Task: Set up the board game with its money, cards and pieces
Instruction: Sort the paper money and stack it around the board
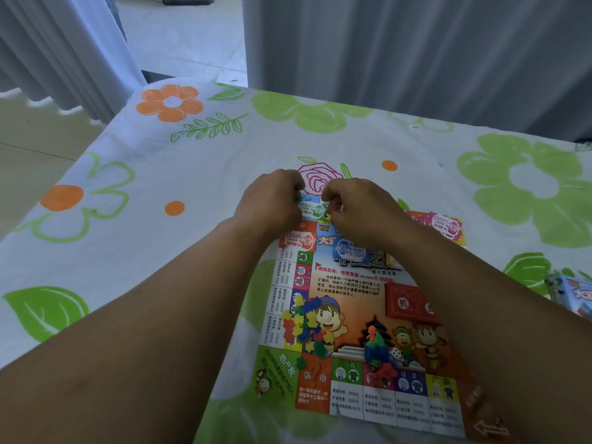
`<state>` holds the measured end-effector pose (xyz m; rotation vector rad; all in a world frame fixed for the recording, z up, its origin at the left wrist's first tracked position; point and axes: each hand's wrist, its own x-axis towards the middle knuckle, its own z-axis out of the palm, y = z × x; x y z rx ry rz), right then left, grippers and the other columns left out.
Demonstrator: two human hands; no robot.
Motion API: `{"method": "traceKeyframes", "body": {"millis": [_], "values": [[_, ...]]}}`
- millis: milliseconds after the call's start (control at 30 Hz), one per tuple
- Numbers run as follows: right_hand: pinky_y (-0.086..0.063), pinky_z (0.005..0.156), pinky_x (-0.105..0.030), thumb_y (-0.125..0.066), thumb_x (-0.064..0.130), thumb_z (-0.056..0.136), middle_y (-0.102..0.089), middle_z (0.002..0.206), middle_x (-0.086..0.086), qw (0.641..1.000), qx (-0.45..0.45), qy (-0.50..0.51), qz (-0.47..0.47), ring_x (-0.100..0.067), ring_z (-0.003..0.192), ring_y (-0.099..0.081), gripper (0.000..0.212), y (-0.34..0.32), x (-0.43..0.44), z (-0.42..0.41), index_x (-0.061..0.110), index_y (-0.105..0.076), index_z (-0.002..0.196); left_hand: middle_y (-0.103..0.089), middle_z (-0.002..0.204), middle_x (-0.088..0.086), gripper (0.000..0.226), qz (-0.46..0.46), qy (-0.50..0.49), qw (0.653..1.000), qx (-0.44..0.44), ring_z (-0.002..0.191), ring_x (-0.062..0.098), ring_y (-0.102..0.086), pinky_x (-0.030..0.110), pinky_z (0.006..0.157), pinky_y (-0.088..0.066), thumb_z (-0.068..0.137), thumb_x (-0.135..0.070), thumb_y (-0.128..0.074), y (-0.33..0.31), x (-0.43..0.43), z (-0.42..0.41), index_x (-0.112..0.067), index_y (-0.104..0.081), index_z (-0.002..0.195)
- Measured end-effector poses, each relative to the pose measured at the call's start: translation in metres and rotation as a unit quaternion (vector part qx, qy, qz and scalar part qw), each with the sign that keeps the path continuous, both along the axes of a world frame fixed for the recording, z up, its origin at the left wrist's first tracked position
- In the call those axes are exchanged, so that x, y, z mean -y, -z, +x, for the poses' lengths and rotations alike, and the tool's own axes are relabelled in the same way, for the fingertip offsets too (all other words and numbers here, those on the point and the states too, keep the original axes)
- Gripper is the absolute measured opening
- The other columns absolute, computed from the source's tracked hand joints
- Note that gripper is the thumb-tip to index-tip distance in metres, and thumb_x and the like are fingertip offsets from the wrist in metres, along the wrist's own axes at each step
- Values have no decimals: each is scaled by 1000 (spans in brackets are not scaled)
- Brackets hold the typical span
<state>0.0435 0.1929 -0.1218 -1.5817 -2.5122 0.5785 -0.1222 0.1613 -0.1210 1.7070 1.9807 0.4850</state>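
On the left of the game board (352, 402), which lies flat on the flowered sheet, we see one heap of small coloured pieces (307, 328), too tangled to count and probably dumped there for sorting. Beyond it, our left hand (272, 203) curls onto the green notes (312, 208) at the board's far edge. The right hand (358, 206) pinches the same notes from the other side, the two hands nearly touching, as if squaring the pile or peeling off a note.

We count four colours of money:
- the green notes
- a red pile (296, 240) just nearer
- a blue pile (349, 249) mid-board
- a pink pile (447, 227) off the board to the right

We judge they are kept apart by value. One red card deck (407, 304) sits on its printed space, beside one white die (396, 354) and a clump of pawns (376, 346). One box (573, 296) lies at the far right.
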Motion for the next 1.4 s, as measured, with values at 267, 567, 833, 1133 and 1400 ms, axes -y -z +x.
{"method": "traceKeyframes", "body": {"millis": [267, 567, 833, 1133, 1400], "values": [[-54, 86, -45, -50, 16, 94, -66, 111, -5, 1000, -7, -1, -4, -25, 101, -60, 27, -1, 1, -1, 23, -63, 116, -70, 116, -1, 41, 1, 0, 1000, -1, 101, 18, -66, 41, 85, -59, 83, -9, -70, 0, 0, 1, -20, -63, 122], [-54, 86, -46, -51, 14, 94, -67, 110, -5, 1000, -14, -5, -8, -25, 99, -60, 26, -3, 2, -3, 19, -65, 115, -71, 114, -2, 41, 2, -4, 1000, -2, 101, 18, -66, 41, 84, -58, 82, -7, -70, 0, 0, 1, -19, -63, 121], [-53, 86, -46, -50, 15, 93, -66, 109, -5, 1000, -23, 3, -16, -25, 99, -60, 25, -5, 1, -1, 19, -64, 113, -70, 114, 0, 40, -1, -8, 1000, 4, 98, 19, -67, 41, 82, -59, 84, -8, -69, -1, 0, 2, -20, -62, 121], [-49, 79, -33, -55, -4, 82, -68, 103, 0, 994, -73, 75, -14, -18, 92, -61, 36, -25, -15, 35, 17, -68, 108, -65, 125, -4, 53, 4, 3, 1000, 10, 111, 19, -61, 41, 87, -56, 81, -8, -70, -8, -3, 7, -26, -59, 130], [-45, 78, -31, -79, 14, 77, -62, 113, 4, 999, 16, 30, -42, -16, 98, -58, 44, -24, -17, 61, 24, -64, 117, -65, 129, -6, 54, 12, 110, 992, -53, 121, 21, -58, 46, 106, -39, 81, -20, -74, -9, -11, 46, -27, -57, 131]]}}
